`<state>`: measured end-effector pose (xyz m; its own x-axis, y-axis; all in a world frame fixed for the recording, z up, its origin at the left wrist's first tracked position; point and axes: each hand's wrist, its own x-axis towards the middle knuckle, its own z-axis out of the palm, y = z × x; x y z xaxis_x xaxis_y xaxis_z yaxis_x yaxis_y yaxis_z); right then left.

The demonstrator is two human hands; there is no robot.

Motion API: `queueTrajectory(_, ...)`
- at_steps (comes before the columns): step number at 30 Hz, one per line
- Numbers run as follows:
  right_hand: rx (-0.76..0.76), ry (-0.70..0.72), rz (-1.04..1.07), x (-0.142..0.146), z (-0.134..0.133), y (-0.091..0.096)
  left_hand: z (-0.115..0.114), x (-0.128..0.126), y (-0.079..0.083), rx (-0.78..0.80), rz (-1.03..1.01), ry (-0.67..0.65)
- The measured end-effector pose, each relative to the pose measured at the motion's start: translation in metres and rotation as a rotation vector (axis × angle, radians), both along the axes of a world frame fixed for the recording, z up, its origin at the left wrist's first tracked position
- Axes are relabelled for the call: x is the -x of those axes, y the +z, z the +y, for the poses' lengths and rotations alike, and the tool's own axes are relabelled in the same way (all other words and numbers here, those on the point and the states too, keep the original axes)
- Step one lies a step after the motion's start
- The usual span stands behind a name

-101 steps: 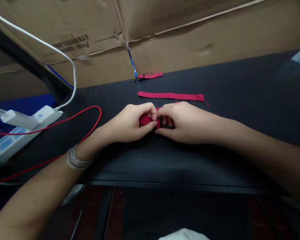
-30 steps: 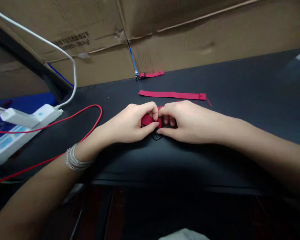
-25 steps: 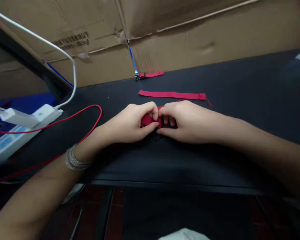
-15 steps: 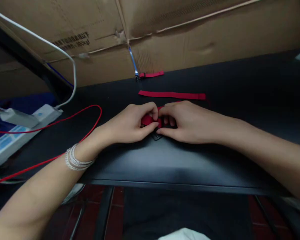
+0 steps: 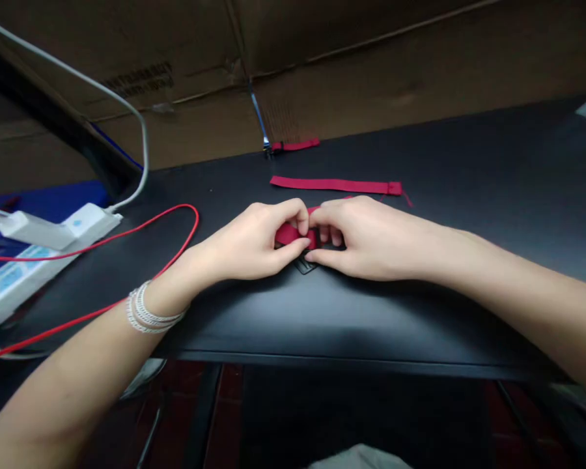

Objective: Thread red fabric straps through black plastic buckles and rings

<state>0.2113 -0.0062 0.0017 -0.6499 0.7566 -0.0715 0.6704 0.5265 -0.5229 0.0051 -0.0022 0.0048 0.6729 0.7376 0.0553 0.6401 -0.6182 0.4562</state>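
The red webbing (image 5: 290,234) is matt woven cloth, and the small buckle (image 5: 305,265) looks like dull black plastic (half shaded). The lower-centre tabletop (image 5: 351,326) is smooth with a soft sheen; the cardboard (image 5: 371,65) across the top is rough, creased paper.

Free room on black tabletop (image 5: 351,322) nearside; red cable (image 5: 183,247) bars left, red strap (image 5: 334,186) ahead.

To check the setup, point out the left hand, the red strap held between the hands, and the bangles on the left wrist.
left hand (image 5: 251,241), head view, back of the hand
red strap (image 5: 288,234), head view, exposed strap section
bangles (image 5: 151,312), head view, middle of the stack
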Motion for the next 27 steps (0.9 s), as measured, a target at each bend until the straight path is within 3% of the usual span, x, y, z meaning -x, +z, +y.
queueTrajectory(27,-0.011,-0.016,-0.017,-0.0009,0.0003,-0.0003,0.0001,-0.0009,-0.0006,-0.005,0.007,-0.001)
